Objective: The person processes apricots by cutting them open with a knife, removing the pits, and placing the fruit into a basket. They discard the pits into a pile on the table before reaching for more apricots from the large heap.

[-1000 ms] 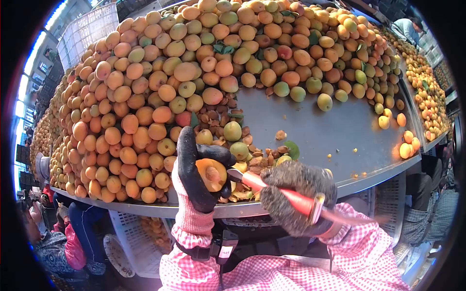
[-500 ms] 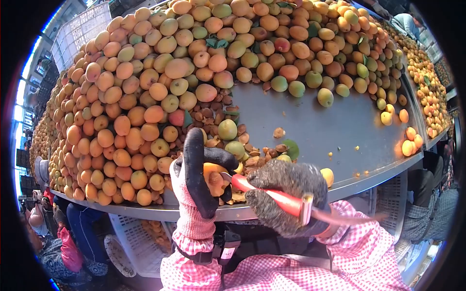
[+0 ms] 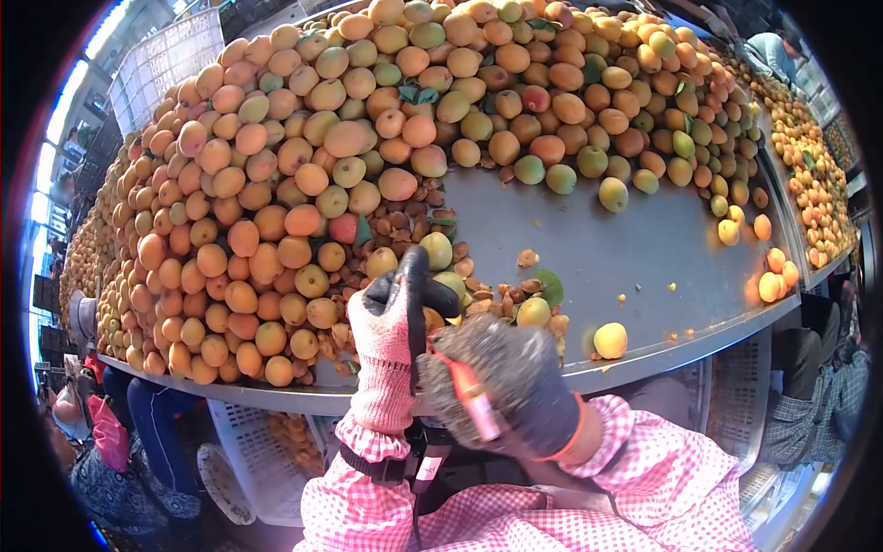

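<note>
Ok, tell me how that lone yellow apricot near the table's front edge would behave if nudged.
The round yellow apricot would probably roll: it sits alone on the smooth grey metal table, with nothing against it. It lies close to the front edge, so a push that way might send it off. Small and plump, it likely feels light and bruises easily.

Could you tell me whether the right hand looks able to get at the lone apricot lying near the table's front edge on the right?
Probably yes, once freed: the lone apricot lies apart on bare table, just beyond the right hand, with nothing between. That hand grips a red-handled knife, though.
</note>
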Demonstrator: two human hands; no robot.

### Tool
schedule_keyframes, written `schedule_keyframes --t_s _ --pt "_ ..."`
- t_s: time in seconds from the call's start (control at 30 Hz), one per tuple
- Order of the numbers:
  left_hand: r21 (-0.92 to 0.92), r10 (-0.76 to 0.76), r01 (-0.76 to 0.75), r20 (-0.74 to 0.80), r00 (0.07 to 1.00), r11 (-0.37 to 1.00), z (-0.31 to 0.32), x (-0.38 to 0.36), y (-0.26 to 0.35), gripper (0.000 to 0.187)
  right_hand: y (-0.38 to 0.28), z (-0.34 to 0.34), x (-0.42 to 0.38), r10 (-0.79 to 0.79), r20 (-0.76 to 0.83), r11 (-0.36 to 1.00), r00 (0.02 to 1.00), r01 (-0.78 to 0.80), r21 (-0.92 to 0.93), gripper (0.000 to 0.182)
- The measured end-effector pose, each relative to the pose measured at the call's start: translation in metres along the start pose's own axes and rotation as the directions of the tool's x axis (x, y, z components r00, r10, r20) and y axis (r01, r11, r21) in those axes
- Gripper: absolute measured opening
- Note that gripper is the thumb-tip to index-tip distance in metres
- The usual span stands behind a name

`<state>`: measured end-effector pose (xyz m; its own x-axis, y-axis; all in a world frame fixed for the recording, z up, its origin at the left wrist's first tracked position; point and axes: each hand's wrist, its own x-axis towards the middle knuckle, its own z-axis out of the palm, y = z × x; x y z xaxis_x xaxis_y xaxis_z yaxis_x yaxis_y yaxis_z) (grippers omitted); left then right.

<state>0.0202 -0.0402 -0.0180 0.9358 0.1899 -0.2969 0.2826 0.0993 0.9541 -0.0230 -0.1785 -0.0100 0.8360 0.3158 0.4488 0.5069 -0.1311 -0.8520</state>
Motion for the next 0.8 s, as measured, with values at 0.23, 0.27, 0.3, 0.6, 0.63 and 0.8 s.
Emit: schedule_keyframes --t_s 0.23,0.27,0.3,0.6,0.63,0.8 --pt "0.222 0.585 -0.643 0.278 0.762 0.733 -0.011 0.004 -0.024 0.052 0.006 -0.036 0.021 0.562 0.008 0.720 0.827 -0.495 0.486 0.026" --pt "0.245 0.658 -0.732 0.323 0.680 0.636 -0.012 0.007 -0.028 0.054 0.013 -0.040 0.019 0.629 0.078 0.556 0.773 -0.518 0.649 0.023" --pt "0.264 0.718 -0.806 0.365 0.592 0.530 -0.013 0.009 -0.031 0.056 0.018 -0.044 0.021 0.675 0.166 0.361 0.719 -0.518 0.775 0.021" --pt "0.062 -0.037 0.028 0.151 0.988 0.998 -0.009 0.002 -0.005 0.026 0.014 -0.025 0.018 0.524 0.124 0.734 0.842 -0.521 0.435 0.028" --pt "0.056 -0.036 0.028 0.143 0.989 0.998 -0.004 0.002 -0.006 0.026 0.020 -0.019 0.018 0.522 0.132 0.735 0.843 -0.523 0.431 0.028" --pt "-0.135 -0.013 0.000 -0.095 0.995 0.991 -0.003 0.013 -0.018 0.039 -0.005 0.006 0.016 -0.123 0.061 0.912 0.990 0.137 -0.387 0.020"
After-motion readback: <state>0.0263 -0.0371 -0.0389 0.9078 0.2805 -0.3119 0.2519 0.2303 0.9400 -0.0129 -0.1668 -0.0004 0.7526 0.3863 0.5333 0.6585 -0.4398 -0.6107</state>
